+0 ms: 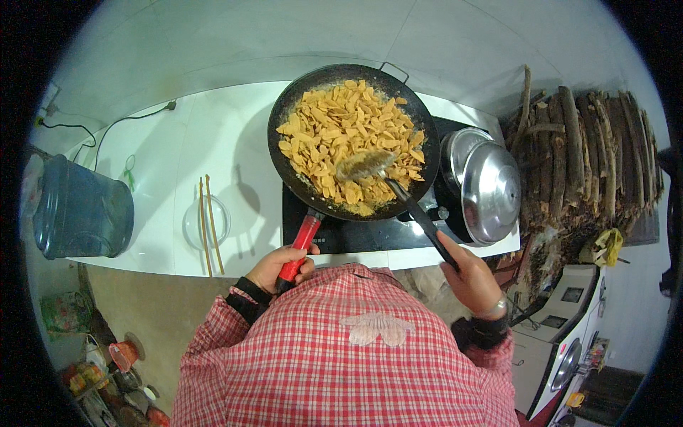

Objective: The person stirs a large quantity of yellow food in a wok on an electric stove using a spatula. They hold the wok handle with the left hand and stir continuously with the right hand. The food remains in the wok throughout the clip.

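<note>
A large black wok (283, 165) rests over the cooktop (352, 241), heaped with yellowish flat food pieces (341, 123). My left hand (283, 267) is wrapped around the wok's red handle (305, 235), close to the front of my checked garment. In my right hand (472, 280) is the black handle of a metal spatula (368, 163). Its broad head lies on the food, right of the wok's middle, with yellow residue on the metal. The spatula head hides some pieces beneath it.
To the right of the wok stands a pot with a shiny metal lid (491, 192). Stacked firewood (576, 149) lies beyond it. Two chopsticks (209, 227) cross a clear bowl (190, 224) on the white counter (155, 213). A blue plastic container (85, 208) stands at the left.
</note>
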Demonstrator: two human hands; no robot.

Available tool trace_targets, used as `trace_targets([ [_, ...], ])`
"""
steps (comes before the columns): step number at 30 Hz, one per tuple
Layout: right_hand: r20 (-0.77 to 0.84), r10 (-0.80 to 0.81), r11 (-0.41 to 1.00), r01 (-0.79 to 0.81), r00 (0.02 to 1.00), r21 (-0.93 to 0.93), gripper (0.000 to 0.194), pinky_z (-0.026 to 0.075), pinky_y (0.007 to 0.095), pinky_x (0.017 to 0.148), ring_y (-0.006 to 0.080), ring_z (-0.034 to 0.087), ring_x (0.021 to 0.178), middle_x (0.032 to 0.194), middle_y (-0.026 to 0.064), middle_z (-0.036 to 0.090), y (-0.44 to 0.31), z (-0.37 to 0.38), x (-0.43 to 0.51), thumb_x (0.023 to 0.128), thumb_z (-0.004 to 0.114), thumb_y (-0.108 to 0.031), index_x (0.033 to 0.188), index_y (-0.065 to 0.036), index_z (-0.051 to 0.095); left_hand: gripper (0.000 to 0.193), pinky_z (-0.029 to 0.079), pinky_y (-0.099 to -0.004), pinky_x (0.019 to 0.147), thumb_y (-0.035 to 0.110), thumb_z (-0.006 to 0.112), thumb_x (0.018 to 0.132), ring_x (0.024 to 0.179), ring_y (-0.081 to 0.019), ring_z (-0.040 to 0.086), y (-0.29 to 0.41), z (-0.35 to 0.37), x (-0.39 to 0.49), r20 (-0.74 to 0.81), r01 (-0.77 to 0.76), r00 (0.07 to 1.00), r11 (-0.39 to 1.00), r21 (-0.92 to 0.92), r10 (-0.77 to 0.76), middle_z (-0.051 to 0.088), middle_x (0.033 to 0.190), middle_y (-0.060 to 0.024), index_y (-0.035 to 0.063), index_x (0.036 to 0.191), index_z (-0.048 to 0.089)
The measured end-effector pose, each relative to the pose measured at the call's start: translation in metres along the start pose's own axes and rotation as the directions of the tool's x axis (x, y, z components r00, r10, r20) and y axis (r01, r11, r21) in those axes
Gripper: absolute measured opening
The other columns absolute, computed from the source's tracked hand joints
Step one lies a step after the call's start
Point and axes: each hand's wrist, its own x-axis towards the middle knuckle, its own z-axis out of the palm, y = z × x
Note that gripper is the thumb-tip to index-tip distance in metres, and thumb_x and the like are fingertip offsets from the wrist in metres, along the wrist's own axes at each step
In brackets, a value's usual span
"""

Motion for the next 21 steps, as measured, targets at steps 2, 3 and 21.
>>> trace_targets([
  [2, -0.064, -0.021, 0.999, 0.023, 0.998, 0.043, 0.057, 0.051, 0.042, 0.08, 0.0362, 0.063, 0.091, 0.104, 0.0218, 0.066, 0.009, 0.023, 0.017, 0.091, 0.063, -0.004, 0.145, -0.007, 0.045, 0.035, 0.04, -0.0244, 0.056, 0.031, 0.057, 0.098, 0.059, -0.0115, 0.047, 0.001, 0.0, -0.001, -0.016, 0.015, 1.0, 1.0, 0.013, -0.015, 0.053, 0.071, -0.0005, 0.0026, 0.118, 0.056],
  [3, -0.098, -0.025, 0.997, 0.032, 0.995, 0.074, 0.057, 0.051, 0.0379, 0.082, 0.029, 0.064, 0.092, 0.107, 0.019, 0.067, 0.012, 0.035, 0.025, 0.091, 0.063, -0.003, 0.145, -0.005, 0.045, 0.034, 0.04, -0.0245, 0.056, 0.031, 0.057, 0.098, 0.058, -0.0116, 0.047, 0.001, 0.0, -0.001, -0.036, 0.021, 0.999, 0.999, 0.031, -0.02, 0.053, 0.07, -0.0005, 0.0026, 0.118, 0.056],
  [21, 0.124, 0.071, 0.987, -0.088, 0.99, 0.133, 0.062, 0.049, 0.0384, 0.092, 0.0391, 0.064, 0.113, 0.123, 0.0281, 0.062, -0.013, -0.014, -0.02, 0.09, 0.061, -0.001, 0.148, -0.005, 0.041, 0.031, 0.04, -0.0246, 0.057, 0.028, 0.054, 0.1, 0.057, -0.0107, 0.047, 0.001, -0.005, 0.001, 0.058, -0.031, 0.998, 0.999, 0.04, 0.028, 0.051, 0.069, 0.0, 0.0015, 0.117, 0.057],
])
